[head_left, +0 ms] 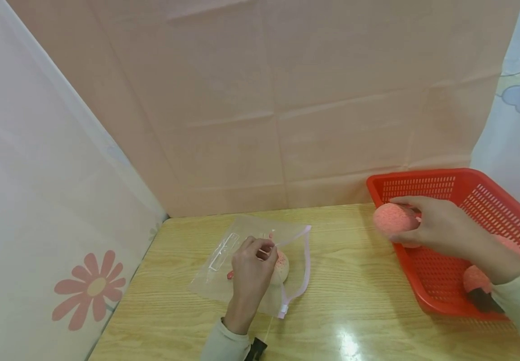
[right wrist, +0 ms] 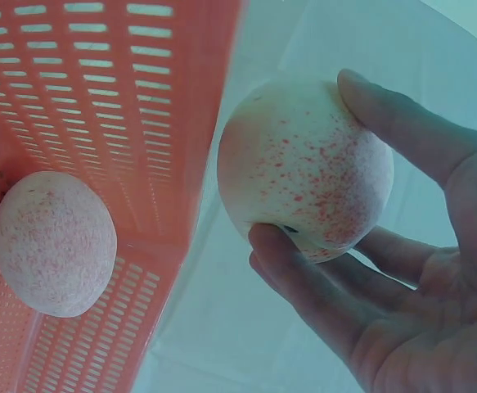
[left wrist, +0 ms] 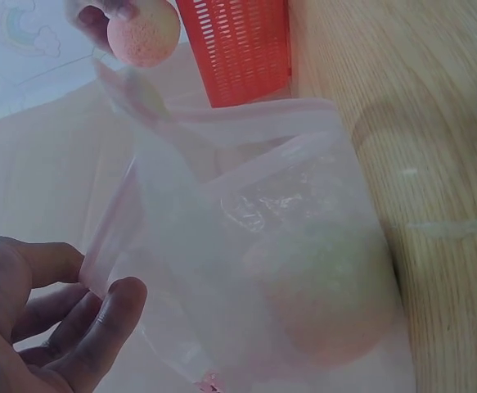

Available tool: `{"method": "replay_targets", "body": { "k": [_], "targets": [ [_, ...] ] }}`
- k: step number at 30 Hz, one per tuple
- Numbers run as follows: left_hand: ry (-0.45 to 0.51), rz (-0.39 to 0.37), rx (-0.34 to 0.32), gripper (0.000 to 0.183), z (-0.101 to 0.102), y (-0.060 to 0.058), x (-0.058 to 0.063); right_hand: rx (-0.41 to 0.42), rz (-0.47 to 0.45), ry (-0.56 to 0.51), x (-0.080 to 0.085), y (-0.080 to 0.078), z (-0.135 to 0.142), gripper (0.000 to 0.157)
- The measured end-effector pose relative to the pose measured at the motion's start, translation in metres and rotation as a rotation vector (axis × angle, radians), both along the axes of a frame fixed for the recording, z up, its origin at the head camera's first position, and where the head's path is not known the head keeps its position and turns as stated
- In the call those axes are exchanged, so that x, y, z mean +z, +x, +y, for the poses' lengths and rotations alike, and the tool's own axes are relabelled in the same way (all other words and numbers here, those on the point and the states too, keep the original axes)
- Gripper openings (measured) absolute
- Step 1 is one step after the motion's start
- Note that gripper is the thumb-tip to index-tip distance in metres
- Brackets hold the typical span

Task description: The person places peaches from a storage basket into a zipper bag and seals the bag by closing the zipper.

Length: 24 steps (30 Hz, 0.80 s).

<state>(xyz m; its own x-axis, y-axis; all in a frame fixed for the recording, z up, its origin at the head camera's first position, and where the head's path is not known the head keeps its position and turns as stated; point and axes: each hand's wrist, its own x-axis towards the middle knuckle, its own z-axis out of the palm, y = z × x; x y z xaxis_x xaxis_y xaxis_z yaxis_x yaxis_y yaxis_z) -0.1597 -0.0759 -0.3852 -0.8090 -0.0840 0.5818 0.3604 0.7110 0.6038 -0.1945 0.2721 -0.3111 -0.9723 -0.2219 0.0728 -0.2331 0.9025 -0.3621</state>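
My left hand [head_left: 251, 268] pinches the edge of a clear zip bag [head_left: 241, 228] with a pink mouth strip, lying on the table. Inside the bag is one peach [left wrist: 328, 295], pale with a pink blush and partly covered by the left hand in the head view. To the right, my right hand [head_left: 445, 225] grips another peach [right wrist: 303, 172] between thumb and fingers, over the left rim of a red basket [head_left: 426, 301]. In the left wrist view the bag's mouth stands partly apart. More peaches [right wrist: 54, 244] lie in the basket, some behind the right arm.
The wooden table [head_left: 341, 281] meets a beige cloth backdrop [head_left: 223, 125] behind and a white flowered sheet [head_left: 61, 175] at the left. The basket's raised rim stands under the right forearm. A pink slider [head_left: 283, 311] sits at the bag's near corner.
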Motion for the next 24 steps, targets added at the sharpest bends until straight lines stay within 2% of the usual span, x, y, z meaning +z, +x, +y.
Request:
{"method": "replay_targets", "body": {
  "k": [10,16,24],
  "targets": [
    [0.134,-0.139,-0.078,0.005,-0.005,0.001,0.004,0.031,0.056,0.012,0.001,0.004,-0.008,0.092],
    [0.194,-0.201,-0.101,0.006,-0.006,0.0,0.004,0.038,0.061,0.003,0.003,0.009,-0.017,0.093],
    [0.314,-0.275,-0.163,0.007,-0.008,-0.001,0.004,0.063,0.045,-0.036,0.003,0.016,-0.033,0.09]
  ]
}}
